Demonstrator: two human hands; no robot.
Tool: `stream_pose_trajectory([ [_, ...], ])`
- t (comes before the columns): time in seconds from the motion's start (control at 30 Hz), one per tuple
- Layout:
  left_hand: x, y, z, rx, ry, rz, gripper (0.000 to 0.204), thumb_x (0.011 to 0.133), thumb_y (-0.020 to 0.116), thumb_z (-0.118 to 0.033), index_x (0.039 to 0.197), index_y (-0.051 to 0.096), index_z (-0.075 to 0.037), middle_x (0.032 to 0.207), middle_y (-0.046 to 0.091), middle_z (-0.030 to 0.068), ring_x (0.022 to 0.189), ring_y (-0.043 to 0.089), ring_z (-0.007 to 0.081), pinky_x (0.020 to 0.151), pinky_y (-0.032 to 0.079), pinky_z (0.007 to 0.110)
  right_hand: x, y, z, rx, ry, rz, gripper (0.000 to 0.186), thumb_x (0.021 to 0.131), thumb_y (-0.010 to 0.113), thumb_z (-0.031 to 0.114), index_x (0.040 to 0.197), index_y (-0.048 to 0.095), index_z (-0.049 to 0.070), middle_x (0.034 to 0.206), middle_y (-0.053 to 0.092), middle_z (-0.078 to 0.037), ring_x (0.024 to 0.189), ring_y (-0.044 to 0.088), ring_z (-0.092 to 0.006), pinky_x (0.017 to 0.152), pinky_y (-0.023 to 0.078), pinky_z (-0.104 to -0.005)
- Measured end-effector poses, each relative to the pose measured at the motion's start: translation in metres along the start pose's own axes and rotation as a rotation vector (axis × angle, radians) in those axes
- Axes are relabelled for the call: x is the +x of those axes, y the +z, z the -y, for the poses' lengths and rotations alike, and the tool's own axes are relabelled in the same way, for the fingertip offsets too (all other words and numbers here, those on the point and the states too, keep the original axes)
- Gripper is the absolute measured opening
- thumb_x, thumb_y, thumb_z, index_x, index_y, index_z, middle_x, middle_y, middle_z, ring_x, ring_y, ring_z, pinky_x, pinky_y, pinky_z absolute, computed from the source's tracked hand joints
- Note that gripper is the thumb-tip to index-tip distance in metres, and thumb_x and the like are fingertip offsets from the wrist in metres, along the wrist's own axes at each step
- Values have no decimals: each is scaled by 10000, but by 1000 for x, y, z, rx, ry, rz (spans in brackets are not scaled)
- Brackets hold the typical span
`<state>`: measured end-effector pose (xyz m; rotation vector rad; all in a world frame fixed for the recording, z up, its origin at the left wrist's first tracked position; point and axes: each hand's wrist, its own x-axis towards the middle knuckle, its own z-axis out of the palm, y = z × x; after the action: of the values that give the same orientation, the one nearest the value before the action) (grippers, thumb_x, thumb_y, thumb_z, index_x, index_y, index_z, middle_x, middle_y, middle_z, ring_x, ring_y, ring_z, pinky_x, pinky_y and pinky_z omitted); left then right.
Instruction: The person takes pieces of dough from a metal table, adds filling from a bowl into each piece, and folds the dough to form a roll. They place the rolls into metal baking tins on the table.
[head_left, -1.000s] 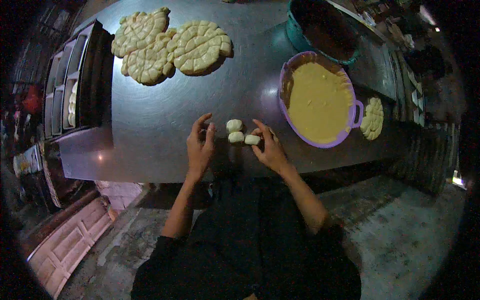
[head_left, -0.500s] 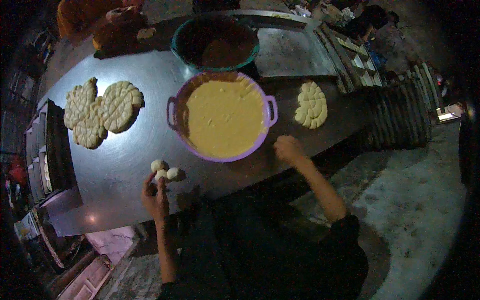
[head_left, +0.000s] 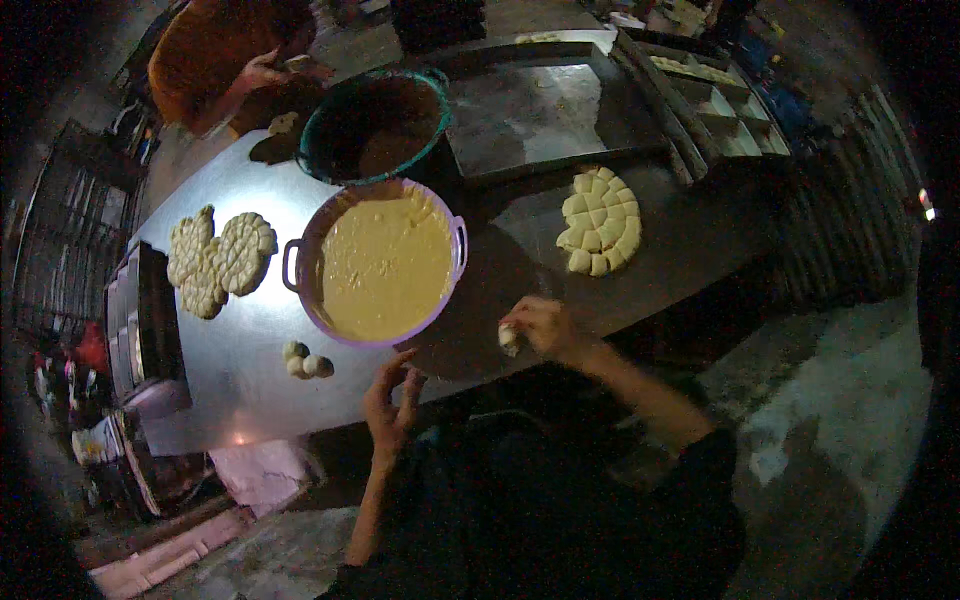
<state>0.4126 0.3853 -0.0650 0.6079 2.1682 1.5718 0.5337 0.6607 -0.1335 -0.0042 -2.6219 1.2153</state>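
Note:
My right hand [head_left: 545,328] is closed, its fingertips on a small pale dough ball [head_left: 508,340] by the table's near edge. To its left, my left hand [head_left: 390,402] hangs just off the purple basin's near side, thumb and fingers apart and nothing in them. Thick yellow batter [head_left: 385,270] fills the two-handled purple basin [head_left: 372,343]. Several small dough balls [head_left: 302,362] lie clustered on the metal table left of my left hand. A dough round scored into pieces [head_left: 605,222], with part of its left side gone, lies beyond my right hand.
More scored dough [head_left: 243,252] lies at the table's left. Behind the basin stands a dark tub with a green rim [head_left: 440,115]. A metal tray [head_left: 530,105] and a compartmented rack [head_left: 735,110] are farther back. Another person's hand [head_left: 262,73] shows at the far left.
The view has turned, shifting the table. My left hand has left the dough balls and moved right. My right hand has come nearer, and a dough ball now shows at its fingertips.

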Motion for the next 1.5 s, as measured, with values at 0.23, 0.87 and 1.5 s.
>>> stream_pose_trajectory([
  [0.23, 4, 39, -76, -185, 266, 14, 276, 868, 672, -72, 1131, 610, -16, 988, 611, 98, 937, 623, 217, 806, 490, 318, 16, -14, 146, 958, 346, -278, 247, 814, 758, 104, 1032, 684, 13, 1063, 642, -96, 975, 609, -158, 856, 504, -305],
  [0.87, 134, -24, -29, -1099, 770, -194, 573, 845, 728, -328, 1231, 476, 11, 1003, 616, 181, 887, 621, 266, 802, 515, 388, 211, 47, 201, 1234, 290, -49, 872, 784, 796, 315, 1447, 304, 35, 1113, 614, -118, 993, 604, -192, 911, 477, -323],
  [1.5, 208, -151, 19, -862, 15, 36, 383, 956, 556, -83, 1320, 442, -47, 885, 571, 36, 852, 569, 119, 821, 451, 278, 424, 42, -6, -282, 558, 351, 695, 1010, 198, 566, 1317, 553, 54, 1066, 667, -163, 914, 624, -253, 848, 454, -332],
])
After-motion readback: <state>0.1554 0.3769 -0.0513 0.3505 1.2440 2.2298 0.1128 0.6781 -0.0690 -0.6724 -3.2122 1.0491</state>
